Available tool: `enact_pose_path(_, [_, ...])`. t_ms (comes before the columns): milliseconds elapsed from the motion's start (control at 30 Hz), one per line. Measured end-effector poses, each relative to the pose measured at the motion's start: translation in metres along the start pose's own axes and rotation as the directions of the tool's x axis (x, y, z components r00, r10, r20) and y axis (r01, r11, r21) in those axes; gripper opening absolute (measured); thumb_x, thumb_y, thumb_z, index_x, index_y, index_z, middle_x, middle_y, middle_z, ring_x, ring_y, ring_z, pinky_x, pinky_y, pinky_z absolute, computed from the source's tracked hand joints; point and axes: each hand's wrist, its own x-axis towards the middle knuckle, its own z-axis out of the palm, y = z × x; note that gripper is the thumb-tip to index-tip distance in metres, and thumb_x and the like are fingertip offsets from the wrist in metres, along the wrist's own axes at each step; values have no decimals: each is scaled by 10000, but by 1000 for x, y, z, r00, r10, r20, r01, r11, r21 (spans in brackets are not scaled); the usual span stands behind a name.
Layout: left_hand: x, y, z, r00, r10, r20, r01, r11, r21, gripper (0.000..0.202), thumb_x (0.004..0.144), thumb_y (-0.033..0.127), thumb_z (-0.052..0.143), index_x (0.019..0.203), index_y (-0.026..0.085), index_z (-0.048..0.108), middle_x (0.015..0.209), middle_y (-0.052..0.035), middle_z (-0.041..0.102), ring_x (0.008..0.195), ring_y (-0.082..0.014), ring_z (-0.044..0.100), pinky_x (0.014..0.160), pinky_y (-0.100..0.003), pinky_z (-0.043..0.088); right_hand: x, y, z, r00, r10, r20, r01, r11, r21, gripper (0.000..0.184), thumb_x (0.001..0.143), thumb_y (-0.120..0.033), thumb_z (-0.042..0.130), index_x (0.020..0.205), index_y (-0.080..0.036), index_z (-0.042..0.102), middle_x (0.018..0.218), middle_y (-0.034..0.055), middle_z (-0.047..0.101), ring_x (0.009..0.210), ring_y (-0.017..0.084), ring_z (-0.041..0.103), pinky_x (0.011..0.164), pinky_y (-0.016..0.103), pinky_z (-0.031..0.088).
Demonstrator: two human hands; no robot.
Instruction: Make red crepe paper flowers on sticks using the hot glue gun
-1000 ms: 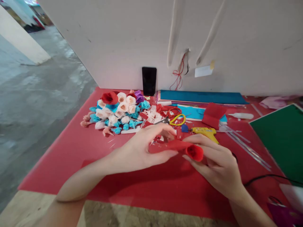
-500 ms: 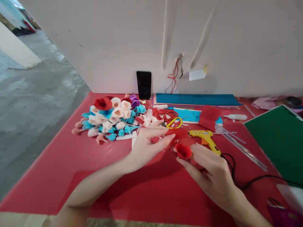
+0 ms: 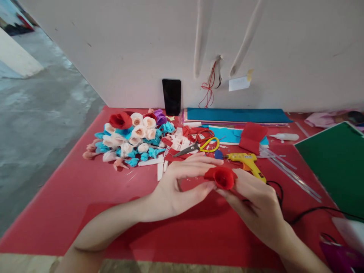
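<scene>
A small red crepe-paper flower (image 3: 223, 178), rolled like a cup, sits between the fingertips of my right hand (image 3: 256, 201), which is closed on it. At its left side a red paper petal (image 3: 209, 173) lies against the flower, pinched between the thumb and fingers of my left hand (image 3: 182, 185). Just beyond the hands lie scissors (image 3: 199, 147) with one yellow and one red handle. A yellow glue gun (image 3: 247, 163) rests behind my right hand, its nozzle pointing left.
Finished paper flowers (image 3: 131, 136) are heaped at the left. A phone (image 3: 172, 97) leans on the white wall. Folded red paper (image 3: 252, 137), clear glue sticks (image 3: 295, 178), a white bottle (image 3: 284, 137) and a green board (image 3: 335, 163) lie to the right. A black cord (image 3: 318, 210) crosses the table.
My left hand has brought the red petal down and right, against the flower. The scissors and the glue gun's nozzle, partly covered before, are now in plain sight.
</scene>
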Motion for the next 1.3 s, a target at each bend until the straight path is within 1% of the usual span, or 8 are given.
enact_pose_path(100, [-2,1,1,1000,-22,15,21,1000,19,246,787,78,601,998,155,701,1006,-100,721,1035,-234,638,988,-409,473,0,1,0,1000,0,3,0,1000,-13,153,854,-140,546,705,-173,559,643,-5,545,584,104,484,540,214,387])
enact_pose_path(300, [-3,-2,3,999,-38,-16,39,998,48,175,782,151,658,949,168,705,971,-66,730,977,-221,655,974,-398,479,1,1,3,1000,11,12,-11,1000,0,204,871,-150,517,669,-173,531,615,-4,531,567,104,486,518,204,377])
enact_pose_path(467, [-2,-2,4,998,-58,-24,58,998,22,170,783,147,661,947,152,708,959,-63,728,967,-205,653,996,-362,460,1,1,4,1000,28,-5,-28,998,52,211,844,-88,537,656,-168,483,621,-23,525,536,68,469,498,166,372])
enact_pose_path(633, [-2,-3,7,995,-79,-61,78,997,-25,137,773,136,665,899,140,719,950,-80,725,931,-204,654,906,-328,510,0,2,7,998,28,-58,-27,999,30,186,829,-90,555,665,-163,506,589,-43,489,500,47,437,470,143,355])
enact_pose_path(733, [-1,-4,8,992,-96,-76,93,995,-38,135,775,136,663,897,140,720,947,-83,726,927,-205,654,904,-334,510,-1,2,8,997,34,-70,-33,999,13,201,834,-109,549,644,-161,508,577,-39,485,493,53,440,458,154,350])
enact_pose_path(1067, [0,-5,9,990,-83,-113,84,996,4,93,756,155,687,835,135,730,894,-83,735,874,-201,661,889,-347,513,-2,4,10,997,61,-41,-62,998,-31,202,874,-168,521,678,-159,568,639,5,592,537,89,536,487,188,406])
enact_pose_path(1200, [-1,-4,4,983,-127,-130,122,992,-39,126,774,151,675,873,206,731,932,-9,737,885,-161,670,852,-268,531,-2,3,5,996,93,13,-93,996,13,162,817,-289,647,745,-169,567,616,-28,585,512,72,537,482,166,423])
enact_pose_path(1300, [-1,-4,-1,977,-180,-117,167,980,-110,103,784,169,672,838,229,736,946,12,737,884,-155,678,816,-239,541,0,5,-1,991,137,-8,-137,991,4,268,740,-359,724,846,-171,566,608,-41,568,473,65,492,452,164,419])
